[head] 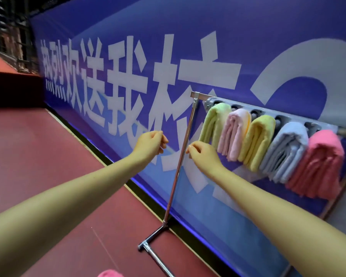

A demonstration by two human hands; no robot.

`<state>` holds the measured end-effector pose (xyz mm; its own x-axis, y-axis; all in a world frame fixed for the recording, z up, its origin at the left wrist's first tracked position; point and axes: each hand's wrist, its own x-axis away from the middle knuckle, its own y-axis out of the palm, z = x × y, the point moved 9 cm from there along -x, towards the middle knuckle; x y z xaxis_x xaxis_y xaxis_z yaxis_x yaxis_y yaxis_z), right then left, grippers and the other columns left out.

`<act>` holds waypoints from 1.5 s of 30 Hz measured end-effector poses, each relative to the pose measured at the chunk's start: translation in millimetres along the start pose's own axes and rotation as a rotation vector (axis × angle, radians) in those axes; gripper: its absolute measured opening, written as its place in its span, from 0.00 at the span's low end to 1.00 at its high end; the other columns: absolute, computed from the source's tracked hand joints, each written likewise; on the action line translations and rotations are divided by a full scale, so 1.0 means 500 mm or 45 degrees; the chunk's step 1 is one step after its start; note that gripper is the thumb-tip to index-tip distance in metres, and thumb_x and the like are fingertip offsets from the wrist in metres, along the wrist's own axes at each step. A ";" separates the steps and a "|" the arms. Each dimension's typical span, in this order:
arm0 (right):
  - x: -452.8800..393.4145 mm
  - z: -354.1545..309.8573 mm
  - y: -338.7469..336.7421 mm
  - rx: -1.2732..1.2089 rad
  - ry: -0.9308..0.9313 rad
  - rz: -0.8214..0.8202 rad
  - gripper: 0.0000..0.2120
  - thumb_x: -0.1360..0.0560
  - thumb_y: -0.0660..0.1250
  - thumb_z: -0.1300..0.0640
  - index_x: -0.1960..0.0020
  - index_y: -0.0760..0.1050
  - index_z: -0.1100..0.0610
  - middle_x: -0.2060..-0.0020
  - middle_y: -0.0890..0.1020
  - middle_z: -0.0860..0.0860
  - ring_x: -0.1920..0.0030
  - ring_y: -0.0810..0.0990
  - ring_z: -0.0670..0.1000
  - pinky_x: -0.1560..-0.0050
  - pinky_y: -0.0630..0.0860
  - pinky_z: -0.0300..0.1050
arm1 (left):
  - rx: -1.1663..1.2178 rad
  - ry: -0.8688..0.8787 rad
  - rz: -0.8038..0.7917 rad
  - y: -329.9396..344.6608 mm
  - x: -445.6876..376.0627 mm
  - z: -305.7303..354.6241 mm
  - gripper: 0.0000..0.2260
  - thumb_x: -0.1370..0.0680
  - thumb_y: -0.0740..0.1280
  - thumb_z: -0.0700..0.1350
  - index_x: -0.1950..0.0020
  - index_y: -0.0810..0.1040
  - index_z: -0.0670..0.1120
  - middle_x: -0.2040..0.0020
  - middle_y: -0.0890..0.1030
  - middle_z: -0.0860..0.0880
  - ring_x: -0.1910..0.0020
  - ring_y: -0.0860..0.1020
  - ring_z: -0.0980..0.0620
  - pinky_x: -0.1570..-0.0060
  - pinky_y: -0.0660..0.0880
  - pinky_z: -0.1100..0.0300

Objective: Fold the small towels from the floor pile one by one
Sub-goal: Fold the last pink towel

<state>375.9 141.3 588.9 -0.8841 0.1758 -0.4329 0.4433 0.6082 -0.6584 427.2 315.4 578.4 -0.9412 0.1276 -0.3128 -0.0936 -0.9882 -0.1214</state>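
Head view showed both arms reaching out, the left hand and right hand with fingers loosely curled, holding nothing, either side of the rack's metal upright. Five folded towels (green, pale pink, yellow, blue, pink) hung over the rail at right, and a pink towel's edge showed on the red floor near the bottom.

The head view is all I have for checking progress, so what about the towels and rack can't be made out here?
- Floor pile: only a pink scrap shows, cut off by the bottom edge.
- Rack: its right end runs past the right edge, so further towels are unknown.
- Pink towel: partly covers the rail behind it.
- Left hand and right hand: fingers loosely curled, nothing visible in either.
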 end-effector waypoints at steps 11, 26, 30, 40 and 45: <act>0.260 0.183 0.376 -0.243 0.401 -0.373 0.14 0.25 0.61 0.58 0.67 0.75 0.49 0.70 0.78 0.46 0.63 0.77 0.52 0.58 0.73 0.46 | -0.530 -0.256 -0.319 0.003 0.201 -0.373 0.15 0.20 0.55 0.41 0.62 0.77 0.45 0.65 0.79 0.50 0.68 0.75 0.52 0.60 0.73 0.57; 0.683 0.687 0.788 -0.066 1.014 -0.825 0.11 0.27 0.60 0.60 0.65 0.77 0.53 0.59 0.84 0.57 0.55 0.81 0.59 0.54 0.75 0.46 | -1.069 -0.730 -0.970 0.080 0.452 -1.041 0.15 0.20 0.55 0.48 0.49 0.80 0.44 0.46 0.82 0.45 0.46 0.78 0.46 0.47 0.72 0.54; 0.741 0.763 0.895 -0.034 1.084 -0.900 0.10 0.27 0.60 0.60 0.62 0.79 0.54 0.55 0.84 0.56 0.51 0.81 0.59 0.51 0.77 0.47 | -1.089 -0.868 -0.953 0.056 0.485 -1.167 0.11 0.21 0.60 0.48 0.48 0.81 0.45 0.47 0.81 0.47 0.45 0.79 0.45 0.45 0.73 0.54; 0.770 0.720 1.163 -0.210 0.994 -0.973 0.18 0.26 0.66 0.59 0.36 0.75 0.54 0.43 0.79 0.56 0.44 0.78 0.57 0.45 0.72 0.45 | -1.194 -0.794 -0.948 -0.043 0.545 -1.377 0.39 0.38 0.53 0.65 0.42 0.81 0.39 0.45 0.80 0.37 0.46 0.78 0.38 0.46 0.74 0.49; 0.789 0.704 1.247 -0.175 0.860 -1.150 0.27 0.27 0.69 0.56 0.29 0.69 0.49 0.39 0.73 0.53 0.40 0.75 0.54 0.40 0.69 0.42 | -1.169 -0.894 -0.978 -0.058 0.569 -1.412 0.26 0.29 0.66 0.55 0.34 0.78 0.45 0.37 0.77 0.47 0.38 0.74 0.44 0.44 0.72 0.55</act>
<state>355.3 317.6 -209.1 -0.7892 -0.0139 0.6140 -0.3798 0.7967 -0.4701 391.5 440.5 -172.1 -0.7419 0.2684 0.6144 -0.6695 -0.2465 -0.7007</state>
